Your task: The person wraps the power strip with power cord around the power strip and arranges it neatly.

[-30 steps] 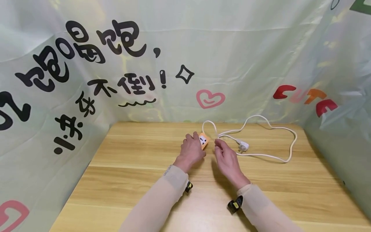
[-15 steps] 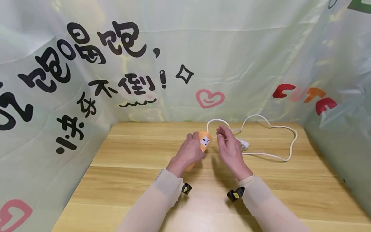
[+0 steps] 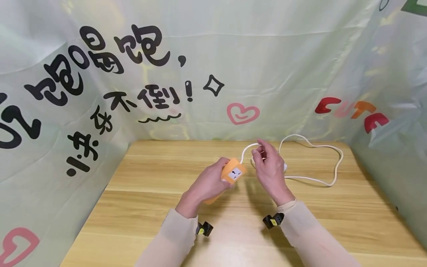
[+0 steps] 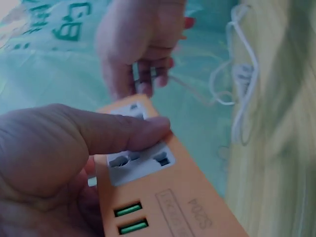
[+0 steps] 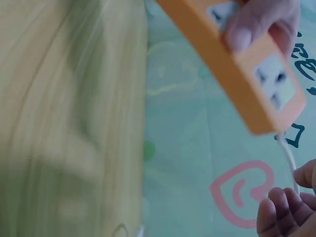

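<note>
My left hand (image 3: 207, 183) grips an orange power strip (image 3: 228, 168), its thumb across the socket face. White sockets (image 4: 140, 165) and two green-lined USB ports (image 4: 131, 226) show on that face in the left wrist view. The strip is tilted, raised above the table. From its far end runs a white power cord (image 3: 246, 149) to my right hand (image 3: 271, 173), whose thumb and curled fingers pinch it a short way from the strip. In the head view the white plug (image 3: 285, 167) is mostly hidden behind the right hand.
The rest of the cord lies in a wide loop on the wooden table (image 3: 320, 215), to the right. Fabric backdrops (image 3: 283, 74) with printed lettering and a pink heart (image 3: 242, 113) stand behind the table and along both sides.
The left hand has lifted the power strip and drawn it nearer, tilting it. The right hand has moved slightly right and away from the body, onto the cord, which now stretches between both hands.
</note>
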The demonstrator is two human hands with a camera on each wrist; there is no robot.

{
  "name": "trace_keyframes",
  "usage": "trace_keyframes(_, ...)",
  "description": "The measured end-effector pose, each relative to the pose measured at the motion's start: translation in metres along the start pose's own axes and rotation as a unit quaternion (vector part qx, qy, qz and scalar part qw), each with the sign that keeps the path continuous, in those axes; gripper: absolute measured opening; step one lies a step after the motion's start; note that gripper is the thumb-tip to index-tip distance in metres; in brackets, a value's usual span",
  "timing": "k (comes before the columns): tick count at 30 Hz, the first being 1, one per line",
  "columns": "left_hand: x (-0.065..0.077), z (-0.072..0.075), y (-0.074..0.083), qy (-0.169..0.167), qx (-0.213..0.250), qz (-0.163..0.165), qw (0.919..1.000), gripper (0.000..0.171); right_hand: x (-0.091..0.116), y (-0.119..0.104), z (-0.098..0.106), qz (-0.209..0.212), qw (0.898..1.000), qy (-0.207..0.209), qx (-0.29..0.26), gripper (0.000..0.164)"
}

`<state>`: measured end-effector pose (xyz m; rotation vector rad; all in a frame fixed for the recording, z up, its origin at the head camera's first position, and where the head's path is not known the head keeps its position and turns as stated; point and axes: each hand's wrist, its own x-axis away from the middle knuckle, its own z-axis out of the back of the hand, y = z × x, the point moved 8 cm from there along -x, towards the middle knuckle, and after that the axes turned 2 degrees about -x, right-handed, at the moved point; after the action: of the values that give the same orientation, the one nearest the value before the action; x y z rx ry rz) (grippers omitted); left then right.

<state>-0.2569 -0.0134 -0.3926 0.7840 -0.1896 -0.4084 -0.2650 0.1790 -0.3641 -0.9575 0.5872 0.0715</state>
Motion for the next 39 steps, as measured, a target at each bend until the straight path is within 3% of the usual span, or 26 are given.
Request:
trace_keyframes(5, 0.016, 0.012, -0.007, -0.031, 0.093, -0.003, 0.9952, 0.064, -0.001, -0.015, 0.009, 0.073, 0.996, 0.035, 0.034, 0.023)
trace_keyframes(8, 0.022, 0.02, -0.011, -0.046, 0.152, -0.021, 0.9871, 0.062, -0.002, -0.021, 0.008, 0.083, 0.996, -0.007, 0.026, 0.016)
trace_keyframes(11, 0.025, 0.026, -0.018, -0.056, 0.19, -0.034, 0.9796, 0.063, -0.004, -0.022, 0.0, 0.033, 0.996, -0.088, -0.008, 0.019)
trace_keyframes(13, 0.026, 0.028, -0.022, -0.06, 0.208, -0.036, 0.9756, 0.061, -0.003, -0.02, -0.005, -0.022, 0.989, -0.136, -0.061, 0.023)
trace_keyframes(18, 0.027, 0.029, -0.029, -0.053, 0.247, -0.023, 0.9674, 0.048, 0.004, -0.019, -0.012, -0.11, 0.961, -0.169, -0.188, 0.029)
trace_keyframes(21, 0.027, 0.031, -0.031, -0.04, 0.257, -0.029, 0.965, 0.046, 0.006, -0.021, -0.011, -0.122, 0.954, -0.175, -0.21, 0.032)
trace_keyframes(24, 0.028, 0.034, -0.032, -0.028, 0.246, -0.05, 0.9676, 0.048, 0.007, -0.022, -0.011, -0.118, 0.947, -0.187, -0.234, 0.033)
trace_keyframes(28, 0.028, 0.033, -0.034, -0.037, 0.229, -0.073, 0.97, 0.05, 0.008, -0.021, -0.011, -0.103, 0.943, -0.197, -0.248, 0.03)
trace_keyframes(31, 0.029, 0.029, -0.034, -0.063, 0.23, -0.082, 0.9677, 0.052, 0.008, -0.017, -0.012, -0.099, 0.947, -0.192, -0.238, 0.025)
trace_keyframes(35, 0.033, 0.021, -0.03, -0.127, 0.231, -0.103, 0.9592, 0.061, 0.006, -0.002, -0.014, -0.12, 0.953, -0.186, -0.207, 0.025)
trace_keyframes(39, 0.039, 0.016, -0.027, -0.171, 0.215, -0.115, 0.9545, 0.067, 0.005, 0.014, -0.017, -0.143, 0.95, -0.204, -0.188, 0.029)
